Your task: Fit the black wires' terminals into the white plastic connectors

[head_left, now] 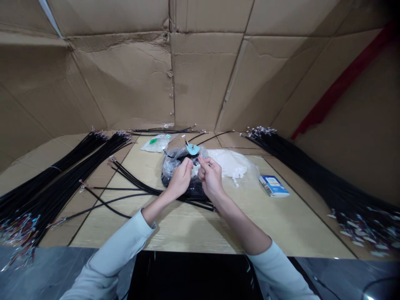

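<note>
My left hand [181, 177] and my right hand [211, 174] are raised close together over a clear plastic bag [168, 166] with dark contents. Both have their fingers pinched shut. Whatever lies between the fingertips is too small to make out. Just beyond them sits a light-blue round piece [193, 149] with a cable end beside it. Several loose black cables [134, 180] run from the left to under my forearms. Small white connector housings [239, 172] lie on a white plastic bag [223, 158] to the right of my right hand.
Large bundles of black cables [62, 175] lie at the left, and another black cable bundle [300, 166] at the right. A blue-and-white box [274, 186] stands right of the white bag. A small bag with green labels [155, 143] lies behind. Cardboard walls [203, 83] enclose the table.
</note>
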